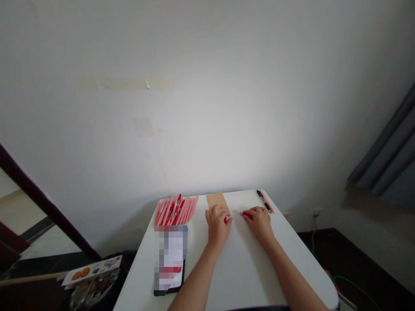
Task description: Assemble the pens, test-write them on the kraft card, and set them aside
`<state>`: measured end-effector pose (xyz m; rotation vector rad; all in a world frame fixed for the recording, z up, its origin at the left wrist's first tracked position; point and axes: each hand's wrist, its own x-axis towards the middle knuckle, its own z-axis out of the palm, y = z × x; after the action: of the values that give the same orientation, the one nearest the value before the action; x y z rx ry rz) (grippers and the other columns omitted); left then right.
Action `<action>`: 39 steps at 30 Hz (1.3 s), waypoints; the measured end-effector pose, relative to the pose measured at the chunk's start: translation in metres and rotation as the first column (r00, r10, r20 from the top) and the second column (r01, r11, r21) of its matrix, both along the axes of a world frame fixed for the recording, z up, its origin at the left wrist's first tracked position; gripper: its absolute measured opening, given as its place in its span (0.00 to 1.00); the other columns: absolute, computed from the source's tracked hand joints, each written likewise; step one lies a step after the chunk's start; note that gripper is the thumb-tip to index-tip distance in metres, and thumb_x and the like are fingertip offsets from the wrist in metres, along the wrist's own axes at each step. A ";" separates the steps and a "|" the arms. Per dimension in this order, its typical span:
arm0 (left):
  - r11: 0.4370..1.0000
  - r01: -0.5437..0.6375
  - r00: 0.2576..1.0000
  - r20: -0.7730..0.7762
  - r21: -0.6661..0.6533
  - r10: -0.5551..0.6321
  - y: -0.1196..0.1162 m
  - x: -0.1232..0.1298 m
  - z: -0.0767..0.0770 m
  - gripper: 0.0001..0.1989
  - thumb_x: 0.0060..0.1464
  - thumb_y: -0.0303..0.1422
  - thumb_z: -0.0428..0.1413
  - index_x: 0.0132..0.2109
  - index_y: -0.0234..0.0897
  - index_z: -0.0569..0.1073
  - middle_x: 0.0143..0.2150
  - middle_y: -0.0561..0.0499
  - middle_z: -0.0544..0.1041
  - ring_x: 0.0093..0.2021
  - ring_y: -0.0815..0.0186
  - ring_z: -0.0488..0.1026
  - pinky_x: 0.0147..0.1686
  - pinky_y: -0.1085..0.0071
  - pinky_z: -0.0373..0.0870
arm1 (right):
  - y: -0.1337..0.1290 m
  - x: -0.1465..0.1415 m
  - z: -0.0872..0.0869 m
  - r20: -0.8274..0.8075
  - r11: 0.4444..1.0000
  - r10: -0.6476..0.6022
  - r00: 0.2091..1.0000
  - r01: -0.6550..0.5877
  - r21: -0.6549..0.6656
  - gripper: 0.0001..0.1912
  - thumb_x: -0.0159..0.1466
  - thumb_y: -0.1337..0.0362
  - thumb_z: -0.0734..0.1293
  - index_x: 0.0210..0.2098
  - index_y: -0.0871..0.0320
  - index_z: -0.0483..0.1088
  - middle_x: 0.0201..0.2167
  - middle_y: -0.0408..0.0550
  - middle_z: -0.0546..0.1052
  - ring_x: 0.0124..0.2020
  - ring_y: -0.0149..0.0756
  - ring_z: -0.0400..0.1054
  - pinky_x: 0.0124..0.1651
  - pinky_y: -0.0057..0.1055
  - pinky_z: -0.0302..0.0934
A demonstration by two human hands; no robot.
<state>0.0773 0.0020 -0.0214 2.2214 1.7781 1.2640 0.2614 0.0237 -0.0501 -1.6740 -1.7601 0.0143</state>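
Observation:
My left hand (217,224) is closed on a short red pen piece (227,219) with a whitish end that points toward the right hand. Opposite it, my right hand (260,223) pinches another red pen piece (247,214) with a dark or silvery tip facing left. A small gap separates the two pieces, and fine detail there is too blurred to read. Behind the left fingers lies a tan card or notebook (218,199), partly covered by that hand. A row of pink and red pens (175,211) lies at the table's back left.
On the white table (246,276), a phone (170,259) lies at the left. A black pen (263,199) and a pink strip lie at the back right corner. The wall (227,108) stands close behind the table. A filled bin (95,291) is at the lower left.

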 end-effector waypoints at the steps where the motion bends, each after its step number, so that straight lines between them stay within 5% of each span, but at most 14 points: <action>1: 1.000 -0.003 1.000 0.006 0.006 0.003 0.001 -0.001 0.000 0.05 0.48 0.29 0.60 0.35 0.41 0.77 0.50 0.48 0.71 0.55 0.59 0.64 0.61 0.47 0.51 | 0.000 0.000 0.000 -0.001 1.000 0.003 1.000 -0.003 -0.001 0.10 0.60 0.58 0.66 0.36 0.49 0.79 0.38 0.51 0.76 0.45 0.47 0.62 0.46 0.39 0.53; 30: 0.996 -0.075 0.997 0.024 0.044 0.074 0.010 -0.014 -0.003 0.04 0.49 0.31 0.60 0.34 0.42 0.79 0.49 0.46 0.71 0.54 0.57 0.65 0.57 0.49 0.60 | 0.002 0.002 0.006 -0.167 0.963 0.238 0.957 -0.210 0.168 0.13 0.64 0.57 0.62 0.37 0.53 0.77 0.36 0.50 0.79 0.45 0.44 0.66 0.52 0.40 0.56; 39: 0.997 -0.072 0.997 -0.027 -0.003 0.072 0.008 -0.013 -0.002 0.05 0.47 0.29 0.62 0.33 0.44 0.79 0.50 0.47 0.69 0.56 0.56 0.63 0.60 0.43 0.54 | 0.002 0.002 0.006 -0.174 0.960 0.247 0.953 -0.216 0.177 0.14 0.64 0.56 0.62 0.37 0.52 0.78 0.38 0.52 0.78 0.45 0.45 0.65 0.51 0.42 0.57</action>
<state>0.0643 0.0097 -0.0231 2.2016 1.8847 1.2482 0.2638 0.0261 -0.0443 -1.3016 -1.7510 0.1394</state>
